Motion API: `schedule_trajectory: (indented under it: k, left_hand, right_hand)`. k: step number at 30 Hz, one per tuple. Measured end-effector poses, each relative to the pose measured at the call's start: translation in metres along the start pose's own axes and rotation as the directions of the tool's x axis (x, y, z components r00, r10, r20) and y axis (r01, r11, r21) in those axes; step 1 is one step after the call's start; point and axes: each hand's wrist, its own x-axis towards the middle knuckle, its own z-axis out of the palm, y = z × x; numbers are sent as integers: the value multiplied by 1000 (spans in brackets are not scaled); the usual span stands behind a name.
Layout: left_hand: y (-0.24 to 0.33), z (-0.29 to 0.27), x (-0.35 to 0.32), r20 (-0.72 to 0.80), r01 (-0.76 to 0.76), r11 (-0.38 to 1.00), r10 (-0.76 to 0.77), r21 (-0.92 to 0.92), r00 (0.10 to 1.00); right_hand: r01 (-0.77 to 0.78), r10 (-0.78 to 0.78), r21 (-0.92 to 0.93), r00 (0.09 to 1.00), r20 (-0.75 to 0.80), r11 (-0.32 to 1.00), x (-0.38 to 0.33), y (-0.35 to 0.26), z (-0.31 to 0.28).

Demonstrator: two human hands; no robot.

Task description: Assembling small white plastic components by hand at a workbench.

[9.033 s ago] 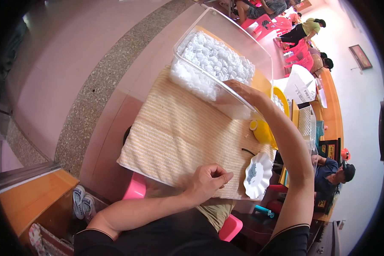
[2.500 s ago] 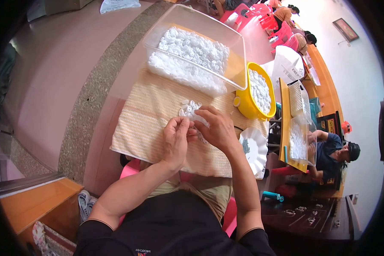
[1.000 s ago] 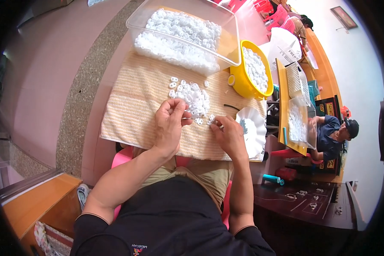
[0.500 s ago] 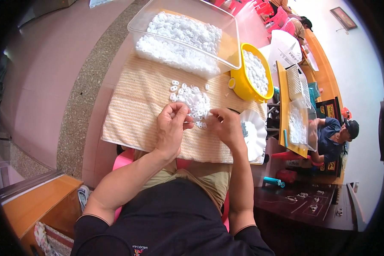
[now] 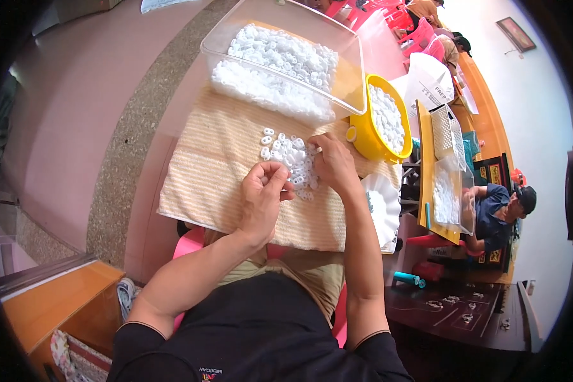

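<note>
A pile of small white plastic rings [image 5: 291, 158] lies on a beige woven mat [image 5: 216, 159] on the table in front of me. My left hand [image 5: 261, 200] is curled just below the pile, fingertips pinched together over a small white piece. My right hand [image 5: 333, 164] rests palm down on the right edge of the pile, fingers bent onto the pieces. Whether the right hand grips any piece is hidden by the fingers.
A clear plastic tub [image 5: 347, 76] filled with white rings stands behind the mat. A yellow bowl [image 5: 363, 143] of white pieces sits to its right, and a white scalloped dish [image 5: 382, 207] lies by my right forearm. A person sits at far right.
Both hands have stayed at the pile. My right hand has moved up onto the pile's right edge, and my left hand has drawn slightly back toward me.
</note>
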Motion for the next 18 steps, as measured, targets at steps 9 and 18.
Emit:
schedule_trajectory:
  k: [9, 18]
  left_hand:
    - [-3, -1, 1, 5, -11, 1000, 11, 0, 1000]
    - [-3, -1, 1, 5, -29, 999, 29, 24, 1000]
  right_hand:
    - [74, -89, 157, 992, 91, 985, -22, 3, -4]
    - [-8, -6, 257, 999, 51, 967, -33, 3, -14]
